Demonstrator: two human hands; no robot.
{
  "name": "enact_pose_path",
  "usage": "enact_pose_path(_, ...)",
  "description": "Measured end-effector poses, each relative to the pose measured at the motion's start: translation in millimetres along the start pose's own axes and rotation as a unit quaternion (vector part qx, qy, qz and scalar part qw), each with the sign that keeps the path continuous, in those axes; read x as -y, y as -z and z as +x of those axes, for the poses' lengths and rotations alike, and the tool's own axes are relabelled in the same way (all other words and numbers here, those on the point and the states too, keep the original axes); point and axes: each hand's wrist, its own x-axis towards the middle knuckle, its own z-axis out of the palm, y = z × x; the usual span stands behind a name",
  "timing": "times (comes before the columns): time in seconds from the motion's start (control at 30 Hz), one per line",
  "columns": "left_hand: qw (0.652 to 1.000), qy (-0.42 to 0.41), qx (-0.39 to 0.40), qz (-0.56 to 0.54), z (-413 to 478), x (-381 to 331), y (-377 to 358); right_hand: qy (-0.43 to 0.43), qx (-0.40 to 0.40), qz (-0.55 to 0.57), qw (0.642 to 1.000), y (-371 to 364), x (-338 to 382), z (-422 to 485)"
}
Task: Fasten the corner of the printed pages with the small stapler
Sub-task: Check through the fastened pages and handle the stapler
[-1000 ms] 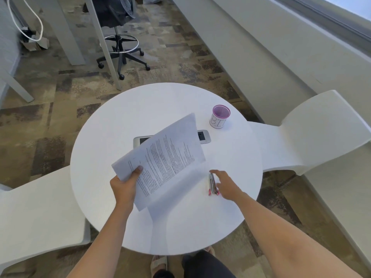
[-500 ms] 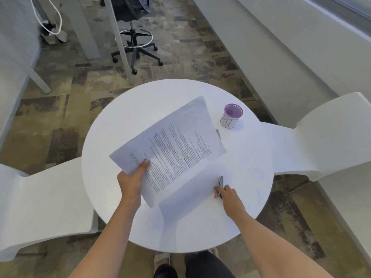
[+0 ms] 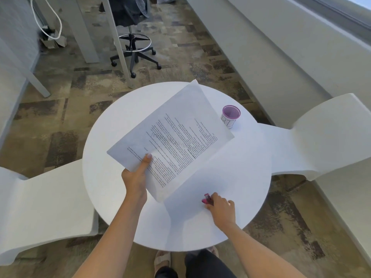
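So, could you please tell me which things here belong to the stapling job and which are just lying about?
Part of the job:
- printed pages, held up by the left hand
- small stapler, under the right hand on the round table

Just lying about:
- purple-rimmed cup
- white chairs
- office stool

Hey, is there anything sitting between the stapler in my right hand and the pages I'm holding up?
Nothing visible. The right hand grips the stapler on the table, and only bare tabletop separates it from the pages held in the left hand. The cup stands off behind.
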Motion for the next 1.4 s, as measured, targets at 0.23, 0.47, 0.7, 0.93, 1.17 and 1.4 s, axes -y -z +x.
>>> enact_pose_path(0.23, 1.000, -0.016, 0.020, -0.002, -8.8, -14.7, -15.6, 0.085, 0.096, 0.330, 0.935, 47.4, 59.6, -29.6)
enact_pose_path(0.47, 0.997, -0.058, 0.051, 0.009, -26.6, -37.3, -26.4, 0.129, 0.076, 0.386, 0.910, 75.0, 80.0, -69.6)
enact_pose_path(0.7, 0.990, -0.088, 0.106, 0.027, -48.0, -54.1, -40.8, 0.171, 0.058, 0.405, 0.896, 98.1, 98.1, -100.3)
enact_pose_path(0.93, 0.983, -0.089, 0.153, 0.045, -63.9, -54.6, -50.4, 0.153, 0.055, 0.458, 0.874, 106.7, 110.0, -112.8)
enact_pose_path(1.17, 0.983, -0.078, 0.164, 0.034, -69.4, -50.0, -51.3, 0.147, 0.018, 0.487, 0.861, 107.2, 118.4, -114.8)
enact_pose_path(1.4, 0.983, -0.069, 0.169, 0.037, -73.0, -45.4, -50.7, 0.125, -0.002, 0.536, 0.835, 107.3, 122.9, -115.8)
